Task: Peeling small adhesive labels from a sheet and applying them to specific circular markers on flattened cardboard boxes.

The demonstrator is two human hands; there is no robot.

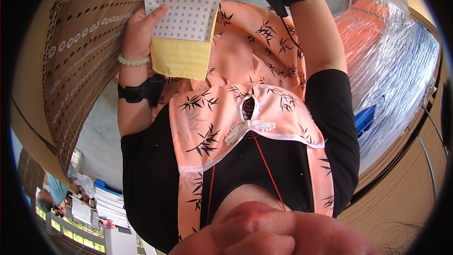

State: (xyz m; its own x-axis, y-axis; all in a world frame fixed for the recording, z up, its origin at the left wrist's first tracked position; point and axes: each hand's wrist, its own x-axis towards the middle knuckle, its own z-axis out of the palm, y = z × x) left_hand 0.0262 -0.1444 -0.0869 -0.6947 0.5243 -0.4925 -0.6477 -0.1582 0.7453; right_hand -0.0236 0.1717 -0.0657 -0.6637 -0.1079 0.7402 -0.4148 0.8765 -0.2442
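My left hand point(138, 33) is closed on a label sheet point(188, 16), its thumb lying over the left edge. Small printed stickers in rows cover the white upper part of the sheet. Below them shows a bare yellow backing point(181, 57). The sheet is held up in front of the peach apron point(245, 113) with dark bamboo leaves. My right forearm point(323, 30) reaches up toward the top edge, where the picture cuts it off near the wrist; the right hand is out of sight. Close by my left hand stands a tall brown cardboard stack point(89, 28) with rows of holes and round white stickers.
At the right lies a bundle in clear plastic wrap point(391, 56), orange and blue-white inside. Brown cardboard point(401, 179) with green straps is at the lower right. Far off at the lower left, a person in a teal top point(57, 189) is near white stacks point(111, 205).
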